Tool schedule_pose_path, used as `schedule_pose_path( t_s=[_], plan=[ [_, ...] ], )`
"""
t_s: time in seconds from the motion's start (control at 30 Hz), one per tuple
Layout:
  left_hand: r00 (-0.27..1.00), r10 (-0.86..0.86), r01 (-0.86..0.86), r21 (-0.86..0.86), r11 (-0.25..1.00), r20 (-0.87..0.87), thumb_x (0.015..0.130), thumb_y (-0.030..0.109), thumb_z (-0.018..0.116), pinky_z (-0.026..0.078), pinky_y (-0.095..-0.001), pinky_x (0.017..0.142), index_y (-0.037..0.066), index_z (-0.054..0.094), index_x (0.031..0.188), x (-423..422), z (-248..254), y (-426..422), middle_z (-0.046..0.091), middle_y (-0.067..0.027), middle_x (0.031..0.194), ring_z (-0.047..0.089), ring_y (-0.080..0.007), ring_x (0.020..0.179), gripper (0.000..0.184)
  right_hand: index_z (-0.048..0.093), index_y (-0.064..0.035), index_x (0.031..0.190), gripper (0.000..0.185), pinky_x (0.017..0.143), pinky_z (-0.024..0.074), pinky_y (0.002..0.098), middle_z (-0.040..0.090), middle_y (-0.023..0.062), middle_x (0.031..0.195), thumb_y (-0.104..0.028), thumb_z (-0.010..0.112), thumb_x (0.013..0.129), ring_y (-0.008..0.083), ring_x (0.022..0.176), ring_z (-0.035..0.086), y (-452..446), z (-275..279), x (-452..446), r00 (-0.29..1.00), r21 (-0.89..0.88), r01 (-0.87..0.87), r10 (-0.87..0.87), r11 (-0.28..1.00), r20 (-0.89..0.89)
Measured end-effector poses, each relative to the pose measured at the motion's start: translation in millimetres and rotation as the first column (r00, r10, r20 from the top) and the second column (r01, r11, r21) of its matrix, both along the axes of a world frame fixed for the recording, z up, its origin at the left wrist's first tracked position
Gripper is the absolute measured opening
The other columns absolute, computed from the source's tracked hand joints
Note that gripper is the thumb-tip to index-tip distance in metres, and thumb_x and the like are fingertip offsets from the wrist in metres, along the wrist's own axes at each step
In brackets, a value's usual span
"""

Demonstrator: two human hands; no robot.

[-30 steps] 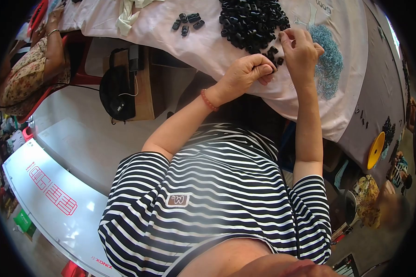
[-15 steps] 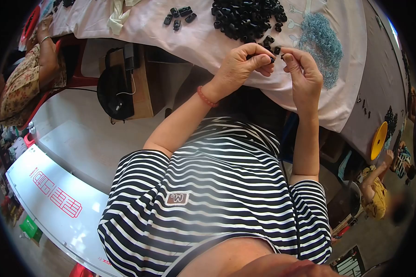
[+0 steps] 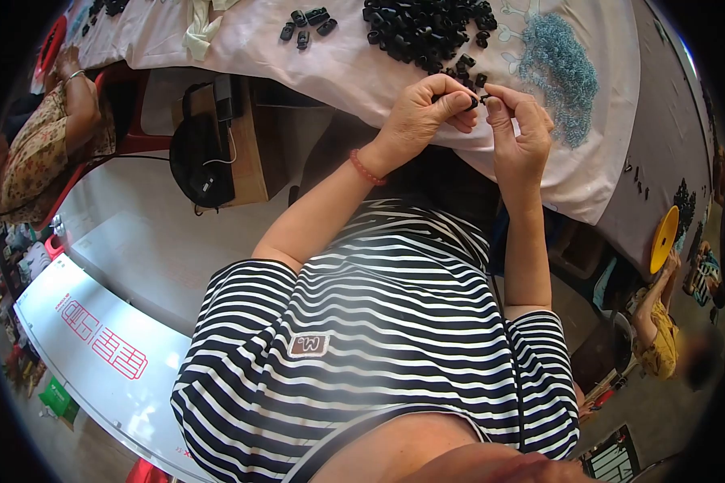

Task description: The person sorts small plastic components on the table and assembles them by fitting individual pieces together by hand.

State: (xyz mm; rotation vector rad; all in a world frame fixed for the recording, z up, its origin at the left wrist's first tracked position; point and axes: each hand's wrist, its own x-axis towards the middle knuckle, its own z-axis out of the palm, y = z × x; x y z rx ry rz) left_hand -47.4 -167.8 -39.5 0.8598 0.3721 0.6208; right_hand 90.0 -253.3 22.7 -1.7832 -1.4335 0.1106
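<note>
My left hand (image 3: 417, 117), with a red bead bracelet at the wrist, is closed on a small black plastic cord-lock part (image 3: 473, 102), mostly hidden by the fingers. Opposite it, my right hand (image 3: 521, 137) pinches a small dark piece (image 3: 484, 98) between thumb and forefinger. The two pieces are close together; whether they touch I cannot tell. Just beyond the fingertips lies a heap of black plastic cord-lock parts (image 3: 427, 32). To its right is a pile of tiny bluish-silver pieces (image 3: 560, 76) that look like springs. Several cord locks (image 3: 302, 38) lie apart on the left.
A pale pink cloth (image 3: 250, 48) covers the table and hangs over its front edge. At the left sits a person in a floral garment (image 3: 44, 157). Another person in yellow (image 3: 656, 330) is at the right, near a yellow round dish (image 3: 664, 239). A black bag (image 3: 201, 161) hangs by a box.
My right hand has moved left, bringing its small piece up to the part in my left hand. My left hand stays almost in place. The person in yellow has raised a hand towards the dish.
</note>
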Motion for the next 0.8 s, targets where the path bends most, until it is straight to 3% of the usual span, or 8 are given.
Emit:
schedule_pose_path(
  t_s=[0.27, 0.8],
  plan=[
    [1.0, 0.001, -0.001, -0.007, 1.0, -0.005, 0.1, 0.022, 0.063, 0.058, -0.0296, 0.081, 0.0, 0.062, 0.109, -0.6, -0.9, -0.5, 0.071, -0.01, 0.093, 0.07, -0.0165, 0.085, 0.024, 0.073, -0.0109, 0.101, 0.011, 0.087, 0.0331, 0.0302, 0.068, -0.0016, 0.084, -0.016, 0.07, 0.092, 0.0113, 0.075, 0.06, 0.7, -4.5, -1.6, 0.999, -0.025, 0.005, -0.006, 1.0, -0.043],
    [1.0, -0.003, 0.001, -0.044, 0.999, -0.028, 0.099, 0.02, 0.064, 0.059, -0.0278, 0.078, 0.0, 0.063, 0.106, -0.7, -1.0, -0.9, 0.072, -0.0101, 0.091, 0.071, -0.0158, 0.082, 0.021, 0.072, -0.0096, 0.1, 0.01, 0.085, 0.0342, 0.0311, 0.066, 0.0013, 0.083, -0.013, 0.07, 0.091, 0.016, 0.075, 0.058, 2.5, -1.6, -1.0, 0.995, -0.031, -0.06, 0.063, 0.998, 0.078]
  ],
)
